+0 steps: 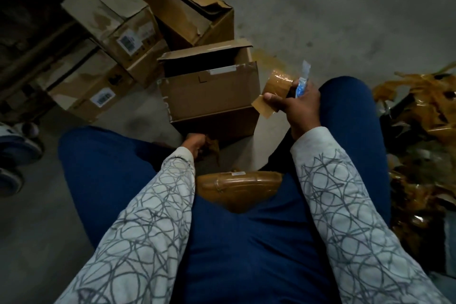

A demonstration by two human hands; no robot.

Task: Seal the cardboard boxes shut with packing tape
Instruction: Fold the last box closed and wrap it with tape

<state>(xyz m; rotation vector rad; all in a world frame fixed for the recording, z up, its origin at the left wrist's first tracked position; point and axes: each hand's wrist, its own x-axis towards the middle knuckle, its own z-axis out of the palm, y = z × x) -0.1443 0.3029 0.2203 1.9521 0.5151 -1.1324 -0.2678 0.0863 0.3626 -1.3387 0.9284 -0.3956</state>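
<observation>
The right hand grips a tape roll and a blue cutter at three o'clock of the open box; the left hand sits at its six o'clock; whether its fingers hold anything, I cannot tell.

A dim storeroom or warehouse corner: a stained bare concrete floor, stacked cardboard boxes bearing barcode labels, and a heap of crumpled tape scraps.
</observation>
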